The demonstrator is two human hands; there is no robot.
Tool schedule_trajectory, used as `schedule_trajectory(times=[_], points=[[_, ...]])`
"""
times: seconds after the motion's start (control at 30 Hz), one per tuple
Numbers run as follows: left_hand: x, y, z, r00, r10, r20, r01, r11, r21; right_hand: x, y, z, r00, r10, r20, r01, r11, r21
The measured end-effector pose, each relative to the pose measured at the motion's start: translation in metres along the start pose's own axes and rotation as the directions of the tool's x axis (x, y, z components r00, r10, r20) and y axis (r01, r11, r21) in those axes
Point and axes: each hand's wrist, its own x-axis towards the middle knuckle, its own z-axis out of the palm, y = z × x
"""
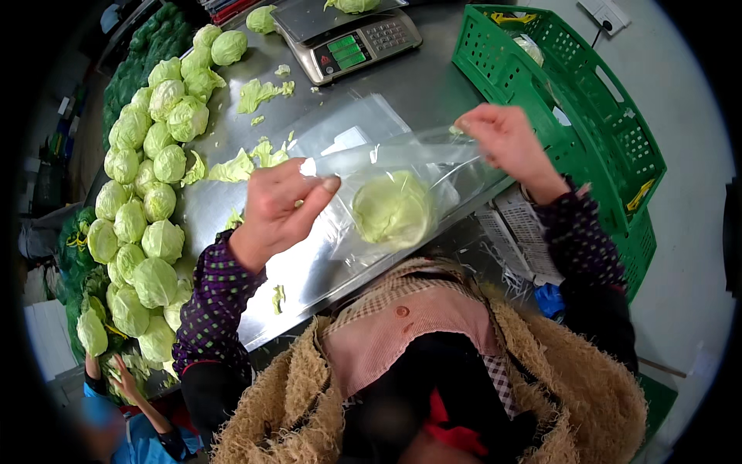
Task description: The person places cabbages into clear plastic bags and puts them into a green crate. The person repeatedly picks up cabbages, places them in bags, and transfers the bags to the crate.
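Between my hands a clear plastic bag is stretched out, with one pale green cabbage head inside it near the table's front edge. My left hand pinches the bag's left corner between thumb and fingers. The bag's right corner is gripped by my right hand, slightly blurred, with a small scrap of leaf by the fingertips. More flat clear bags lie on the metal table just behind the held one.
Many cabbage heads are piled along the table's left side. Loose leaves lie beside them. A digital scale stands at the back, green crates at the right. A co-worker's hands are at the lower left.
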Motion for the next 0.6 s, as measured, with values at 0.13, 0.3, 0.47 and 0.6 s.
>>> schedule_trajectory(times=[0.13,0.3,0.47,0.6], points=[[0.028,0.035,-0.024,0.958,0.242,-0.151,-0.239,0.97,0.037,-0.018,-0.048,-0.009,0.966,-0.245,-0.08,0.24,0.969,-0.061],[0.014,0.05,-0.038,0.943,0.315,-0.109,-0.278,0.924,0.262,-0.019,-0.054,-0.006,0.98,-0.199,0.016,0.199,0.98,0.029],[-0.035,0.062,-0.015,0.992,0.107,-0.072,-0.099,0.99,0.104,-0.017,-0.012,-0.008,0.981,-0.133,0.14,0.146,0.985,-0.087],[-0.083,0.086,0.027,0.998,-0.063,-0.01,0.062,0.997,-0.054,-0.039,0.019,-0.017,0.945,-0.092,0.314,0.219,0.891,-0.397]])
